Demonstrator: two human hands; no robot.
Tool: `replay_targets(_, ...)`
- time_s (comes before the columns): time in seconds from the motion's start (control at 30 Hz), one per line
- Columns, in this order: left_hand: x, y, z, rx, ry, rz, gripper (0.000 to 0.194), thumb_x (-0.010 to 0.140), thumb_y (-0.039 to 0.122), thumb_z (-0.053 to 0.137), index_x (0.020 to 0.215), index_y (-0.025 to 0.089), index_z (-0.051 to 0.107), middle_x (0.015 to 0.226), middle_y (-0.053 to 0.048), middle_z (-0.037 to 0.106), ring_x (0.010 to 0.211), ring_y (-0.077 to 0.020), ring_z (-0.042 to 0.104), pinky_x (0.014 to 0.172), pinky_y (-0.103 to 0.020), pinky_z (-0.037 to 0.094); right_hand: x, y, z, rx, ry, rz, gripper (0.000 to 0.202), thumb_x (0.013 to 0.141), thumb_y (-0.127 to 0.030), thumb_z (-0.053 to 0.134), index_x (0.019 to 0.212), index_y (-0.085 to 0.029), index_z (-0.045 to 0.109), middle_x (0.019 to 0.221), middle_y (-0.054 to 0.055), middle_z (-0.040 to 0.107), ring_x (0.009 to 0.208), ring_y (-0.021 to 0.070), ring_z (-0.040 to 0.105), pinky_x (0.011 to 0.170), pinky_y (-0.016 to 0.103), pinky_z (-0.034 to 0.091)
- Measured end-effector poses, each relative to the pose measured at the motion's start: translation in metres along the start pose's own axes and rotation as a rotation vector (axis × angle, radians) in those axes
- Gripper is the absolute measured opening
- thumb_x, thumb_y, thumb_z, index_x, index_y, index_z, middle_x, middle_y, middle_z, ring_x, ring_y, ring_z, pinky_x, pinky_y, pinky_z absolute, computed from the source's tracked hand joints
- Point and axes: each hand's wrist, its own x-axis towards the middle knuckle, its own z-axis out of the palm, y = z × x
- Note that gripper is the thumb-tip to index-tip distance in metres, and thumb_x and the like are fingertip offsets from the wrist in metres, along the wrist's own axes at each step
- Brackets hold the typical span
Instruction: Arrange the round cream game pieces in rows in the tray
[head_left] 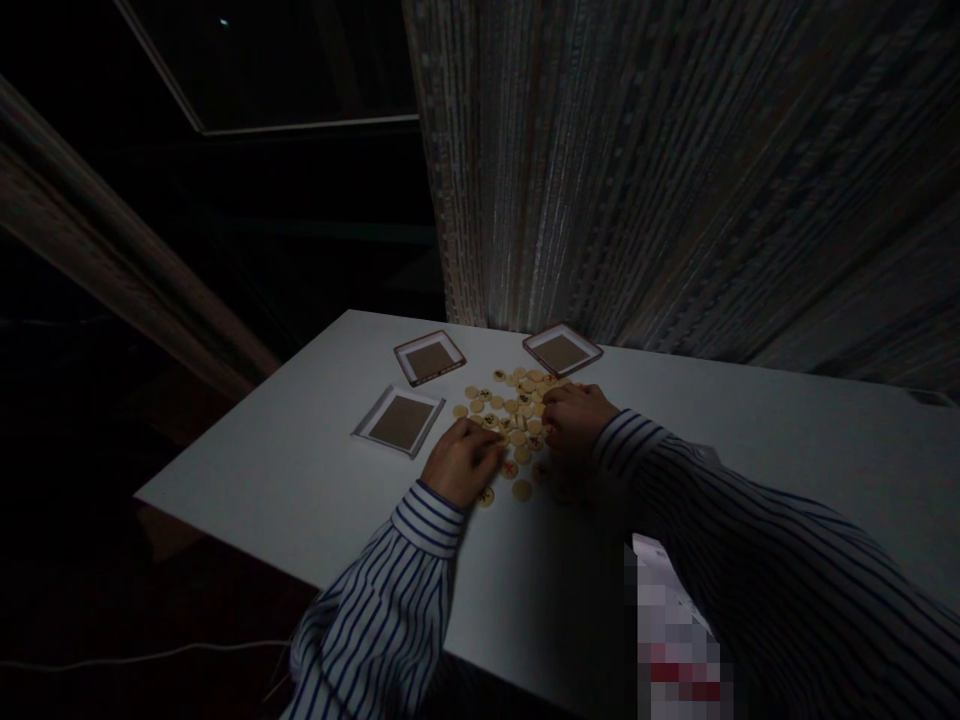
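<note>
Many round, pale wooden Chinese chess pieces (pixel 517 438) lie in a loose pile on the white table, some showing red or dark characters, others blank side up. At the pile's near left edge, my left hand (pixel 459 462) has bent fingers, with a piece at the fingertips and thumb. My right hand (pixel 576 415) reaches into the pile's right side, its fingers curled down among the pieces; what lies under the palm is hidden. Dim light blurs the fine finger detail.
Three shallow square trays or lids surround the pile: one at left (pixel 367 432), one behind it (pixel 400 352), one at the back right (pixel 598 352). A bead-string curtain (pixel 540 180) hangs behind the white table (pixel 262 440). A white cable (pixel 150 655) runs below left.
</note>
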Motion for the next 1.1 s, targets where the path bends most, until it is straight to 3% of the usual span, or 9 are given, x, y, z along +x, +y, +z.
replay_targets(0.27,-0.001,-0.003,0.002,0.003,0.019,-0.001,0.018,0.078,0.023,0.057,0.092,0.018,0.067,0.086,-0.004,0.057,0.083,-0.0162,0.058,0.076,-0.031,0.050,-0.005,0.009,0.002,0.044,-0.025,-0.038,0.029,0.076,-0.038,0.050,0.097,-0.027,0.067,0.125,0.009,0.052,0.115,0.0285,0.041,0.086,0.048,0.033)
replay_targets(0.53,-0.001,-0.004,0.003,0.008,0.009,-0.003,0.019,0.079,0.024,0.056,0.094,0.017,0.067,0.086,-0.005,0.057,0.084,-0.0171,0.058,0.077,-0.031,0.050,-0.007,0.020,0.006,0.019,-0.012,-0.040,0.038,0.074,-0.031,0.051,0.110,-0.027,0.062,0.127,0.009,0.050,0.115,0.0290,0.040,0.085,0.046,0.033)
replay_targets(0.93,-0.003,-0.006,0.002,-0.002,0.018,-0.041,0.019,0.079,0.026,0.056,0.094,0.018,0.066,0.088,-0.005,0.058,0.086,-0.0170,0.058,0.081,-0.033,0.049,-0.005,0.019,0.005,-0.026,0.023,-0.047,0.024,0.076,-0.029,0.049,0.092,-0.023,0.067,0.118,0.008,0.057,0.110,0.0256,0.045,0.083,0.044,0.034)
replay_targets(1.1,-0.002,-0.006,0.002,-0.011,0.041,-0.037,0.018,0.079,0.025,0.056,0.092,0.019,0.066,0.087,-0.004,0.058,0.084,-0.0164,0.058,0.079,-0.032,0.050,-0.004,0.021,0.007,0.056,0.065,-0.013,0.028,0.080,-0.032,0.047,0.099,-0.021,0.065,0.115,0.009,0.058,0.107,0.0246,0.047,0.081,0.039,0.036)
